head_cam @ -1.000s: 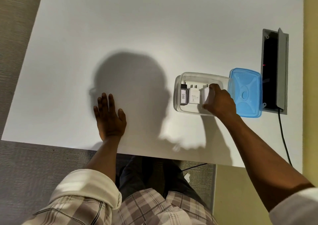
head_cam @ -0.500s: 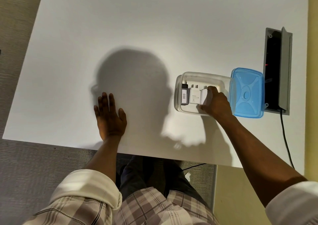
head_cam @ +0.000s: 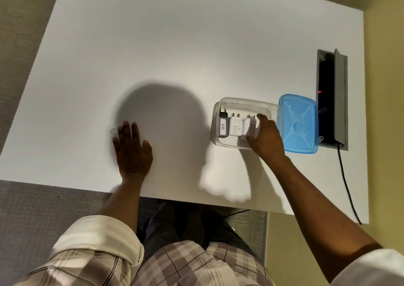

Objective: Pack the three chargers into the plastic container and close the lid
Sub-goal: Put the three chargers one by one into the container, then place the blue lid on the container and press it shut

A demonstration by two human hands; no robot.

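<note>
One head cam, wide-angle, looks steeply down at white desk [head_cam: 175, 45] from standing height.

The plastic container [head_cam: 244, 106] stands on the table [head_cam: 175, 45] toward its right edge, nearer the front edge than the back. In it three chargers lie side by side: one [head_cam: 223, 127] at the left wall, one [head_cam: 235, 126] in the middle, one [head_cam: 249, 126] on the right, under the right hand [head_cam: 265, 139]. The lid [head_cam: 298, 124] lies just right of the container, beside the cable box [head_cam: 332, 97] set in the table at the right edge. The left hand [head_cam: 131, 148] lies flat near the front edge, well left of the container.
</note>
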